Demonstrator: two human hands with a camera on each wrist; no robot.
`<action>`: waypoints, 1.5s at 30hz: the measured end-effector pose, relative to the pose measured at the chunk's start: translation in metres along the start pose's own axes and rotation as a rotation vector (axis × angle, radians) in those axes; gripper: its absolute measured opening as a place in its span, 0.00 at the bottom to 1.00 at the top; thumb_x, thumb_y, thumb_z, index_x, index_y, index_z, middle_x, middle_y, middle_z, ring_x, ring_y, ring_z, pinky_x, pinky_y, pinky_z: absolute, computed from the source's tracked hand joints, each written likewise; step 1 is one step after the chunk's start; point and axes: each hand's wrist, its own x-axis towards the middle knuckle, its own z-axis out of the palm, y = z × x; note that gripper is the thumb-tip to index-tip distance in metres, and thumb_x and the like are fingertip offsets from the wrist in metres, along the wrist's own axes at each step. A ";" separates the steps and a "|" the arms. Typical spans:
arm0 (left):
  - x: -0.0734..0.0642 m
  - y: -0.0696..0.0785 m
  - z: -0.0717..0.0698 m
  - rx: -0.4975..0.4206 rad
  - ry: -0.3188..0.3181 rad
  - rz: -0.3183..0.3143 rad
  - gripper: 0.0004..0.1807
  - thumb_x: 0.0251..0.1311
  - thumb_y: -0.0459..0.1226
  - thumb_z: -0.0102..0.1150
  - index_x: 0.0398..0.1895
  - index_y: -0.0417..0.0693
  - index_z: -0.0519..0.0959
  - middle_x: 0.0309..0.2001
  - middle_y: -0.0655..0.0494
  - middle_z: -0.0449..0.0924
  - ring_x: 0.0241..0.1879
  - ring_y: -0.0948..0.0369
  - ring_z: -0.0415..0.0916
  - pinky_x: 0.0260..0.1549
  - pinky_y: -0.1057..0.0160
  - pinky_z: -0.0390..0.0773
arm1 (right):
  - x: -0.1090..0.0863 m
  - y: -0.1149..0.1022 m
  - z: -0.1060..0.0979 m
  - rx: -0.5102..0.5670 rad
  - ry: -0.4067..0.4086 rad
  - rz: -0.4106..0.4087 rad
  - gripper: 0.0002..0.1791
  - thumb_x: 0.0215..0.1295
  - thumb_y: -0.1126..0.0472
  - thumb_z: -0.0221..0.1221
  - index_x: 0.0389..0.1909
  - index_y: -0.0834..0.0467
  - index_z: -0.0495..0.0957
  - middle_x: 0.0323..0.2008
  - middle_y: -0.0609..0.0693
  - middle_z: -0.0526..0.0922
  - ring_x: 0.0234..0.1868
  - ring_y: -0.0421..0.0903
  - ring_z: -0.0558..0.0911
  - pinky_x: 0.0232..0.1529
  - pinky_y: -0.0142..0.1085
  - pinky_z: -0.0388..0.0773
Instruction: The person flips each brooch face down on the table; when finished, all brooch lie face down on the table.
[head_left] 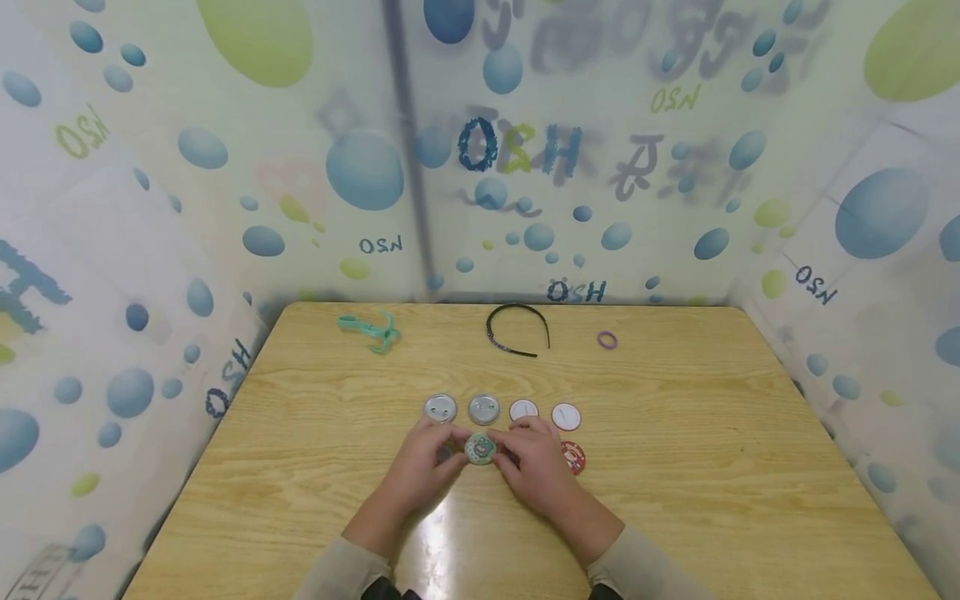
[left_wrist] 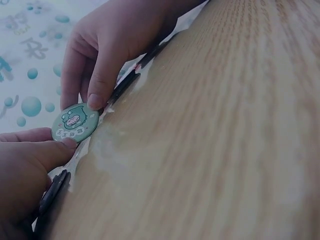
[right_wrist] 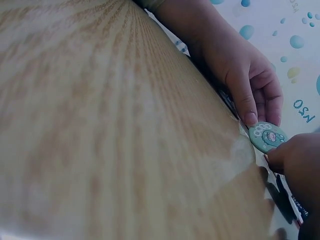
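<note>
A round green pin badge (head_left: 480, 448) with a cartoon print is held between both hands, printed side up. My left hand (head_left: 426, 462) pinches its left edge between thumb and fingers. From the other side my right hand (head_left: 536, 462) pinches the right edge; the left wrist view shows the thumb of that hand on the badge (left_wrist: 75, 122). Two silver badges lie pin side up just beyond the hands, a left one (head_left: 440, 407) and a right one (head_left: 483, 408). Partly covered by my right hand is a red badge (head_left: 573, 457). Something round shows partly under my left hand.
Two white discs, one partly behind my right fingers (head_left: 523, 408) and one farther right (head_left: 566, 417), lie in line with the silver badges. Along the table's far edge are a teal claw-like clip (head_left: 371, 332), a black headband (head_left: 517, 352) and a purple ring (head_left: 607, 333). Printed walls surround the wooden table (head_left: 712, 467).
</note>
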 end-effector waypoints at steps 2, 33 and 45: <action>0.000 0.001 -0.001 0.000 0.002 -0.005 0.16 0.56 0.32 0.80 0.46 0.53 0.88 0.43 0.63 0.82 0.46 0.61 0.74 0.45 0.58 0.78 | 0.000 0.000 0.000 0.000 0.005 0.001 0.17 0.57 0.64 0.78 0.49 0.55 0.91 0.35 0.41 0.90 0.50 0.50 0.82 0.56 0.52 0.71; -0.002 -0.003 0.003 -0.021 0.087 0.139 0.09 0.59 0.34 0.77 0.38 0.57 0.88 0.39 0.70 0.84 0.42 0.63 0.74 0.41 0.61 0.77 | 0.001 0.001 0.000 0.004 0.055 -0.017 0.05 0.62 0.60 0.75 0.36 0.49 0.90 0.32 0.37 0.86 0.44 0.45 0.79 0.53 0.49 0.70; 0.000 -0.004 0.001 -0.045 0.019 0.154 0.10 0.52 0.42 0.82 0.35 0.58 0.88 0.44 0.70 0.88 0.47 0.64 0.77 0.49 0.57 0.75 | -0.001 0.003 -0.001 -0.013 0.001 -0.060 0.08 0.54 0.56 0.78 0.31 0.46 0.87 0.35 0.36 0.89 0.53 0.54 0.84 0.59 0.52 0.70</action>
